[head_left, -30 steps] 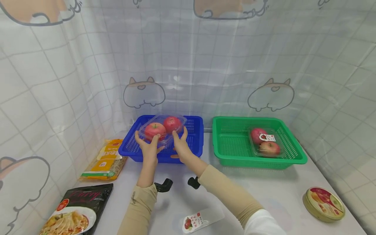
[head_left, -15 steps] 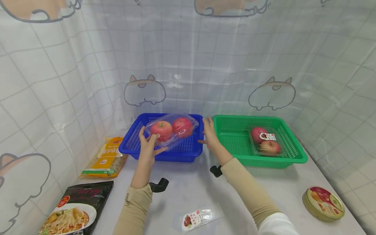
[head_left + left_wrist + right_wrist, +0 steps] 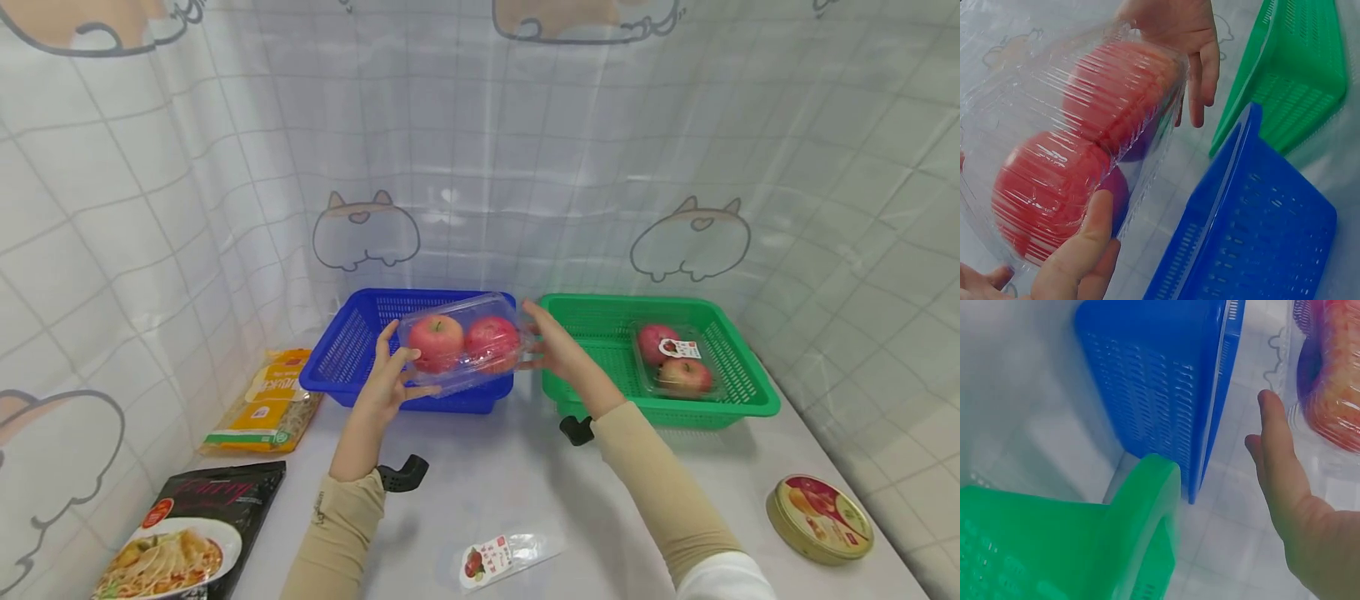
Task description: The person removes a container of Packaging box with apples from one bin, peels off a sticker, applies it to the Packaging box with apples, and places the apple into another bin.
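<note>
A clear plastic box of two red apples point(image 3: 467, 350) is held in the air, tilted, over the front right part of the blue basket point(image 3: 341, 354). My left hand point(image 3: 384, 377) grips the box's left end, thumb on the near side; in the left wrist view that thumb point(image 3: 1088, 244) presses against the wrapped apples. At the box's other end is my right hand point(image 3: 561, 343), its fingers fairly straight. The right wrist view shows these fingers point(image 3: 1282, 450) beside the clear end; whether they touch it I cannot tell.
To the right stands a green basket point(image 3: 592, 367) with another apple box point(image 3: 678, 367) in it. A yellow food bag point(image 3: 262, 408) and a black noodle packet point(image 3: 191, 529) lie left. A clear sleeve with a label point(image 3: 487, 562) lies in front; a round tin point(image 3: 820, 518) sits right.
The apple box has moved right, carried by my left hand. My right hand let go of its near side, swung out rightward, and is now at the box's right end.
</note>
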